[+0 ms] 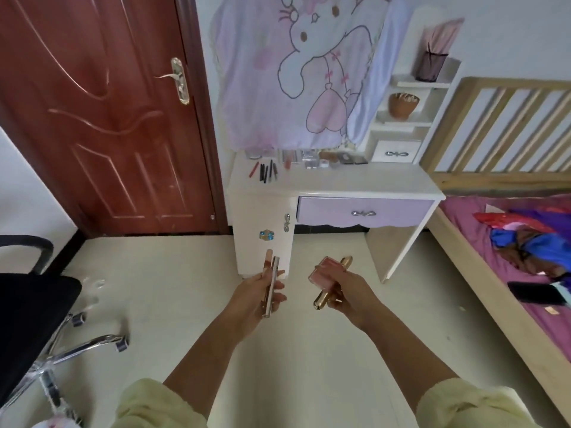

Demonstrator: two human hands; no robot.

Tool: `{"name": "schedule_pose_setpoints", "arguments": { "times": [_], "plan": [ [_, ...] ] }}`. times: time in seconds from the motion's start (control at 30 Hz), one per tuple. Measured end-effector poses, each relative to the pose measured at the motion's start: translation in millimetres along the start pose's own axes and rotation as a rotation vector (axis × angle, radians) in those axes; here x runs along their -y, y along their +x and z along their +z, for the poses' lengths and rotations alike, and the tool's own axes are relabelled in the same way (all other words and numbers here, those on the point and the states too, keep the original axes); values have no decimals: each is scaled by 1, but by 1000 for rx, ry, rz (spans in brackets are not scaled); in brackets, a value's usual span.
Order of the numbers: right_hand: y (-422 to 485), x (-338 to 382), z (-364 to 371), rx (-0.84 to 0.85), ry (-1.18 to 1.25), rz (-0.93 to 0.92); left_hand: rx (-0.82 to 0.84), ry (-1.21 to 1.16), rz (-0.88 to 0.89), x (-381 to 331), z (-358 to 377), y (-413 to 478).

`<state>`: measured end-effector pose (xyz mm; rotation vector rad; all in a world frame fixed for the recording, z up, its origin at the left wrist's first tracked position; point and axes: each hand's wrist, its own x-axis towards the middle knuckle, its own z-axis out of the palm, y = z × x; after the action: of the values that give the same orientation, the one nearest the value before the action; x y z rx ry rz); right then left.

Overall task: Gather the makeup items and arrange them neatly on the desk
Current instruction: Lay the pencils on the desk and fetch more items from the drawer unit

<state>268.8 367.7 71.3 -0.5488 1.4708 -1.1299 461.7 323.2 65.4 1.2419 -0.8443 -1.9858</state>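
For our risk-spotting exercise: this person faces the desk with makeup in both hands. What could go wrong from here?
The right hand holds a pink bottle and a gold tube together; either could slip to the floor. Setting things down near the pencils on the desk could scatter them.

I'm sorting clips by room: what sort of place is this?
Probably a bedroom: a wooden-framed bed, a white dressing desk with makeup laid out on it, and a red-brown door.
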Motion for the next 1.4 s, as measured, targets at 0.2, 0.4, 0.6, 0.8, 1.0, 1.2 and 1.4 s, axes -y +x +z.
{"name": "schedule_pose_setpoints", "arguments": {
  "times": [0.2,0.4,0.6,0.8,1.0,1.2,1.4],
  "plan": [
    [107,44,-24,-26,83,20,34,-23,-55,-40,38,118],
    [221,112,-39,-72,251,-12,80,26,-74,-105,70,239],
    [316,166,-55,-146,146,31,143,57,-90,-162,95,352],
    [401,191,-81,-195,7,7,114,52,-111,-175,118,437],
    [496,218,-120,-267,-135,70,97,211,-87,-178,143,523],
    [596,253,-168,-290,-222,133,3,368,-135,-180,171,598],
    [681,274,-203,-248,-359,206,-134,434,-192,-173,181,647]
  ]
}}
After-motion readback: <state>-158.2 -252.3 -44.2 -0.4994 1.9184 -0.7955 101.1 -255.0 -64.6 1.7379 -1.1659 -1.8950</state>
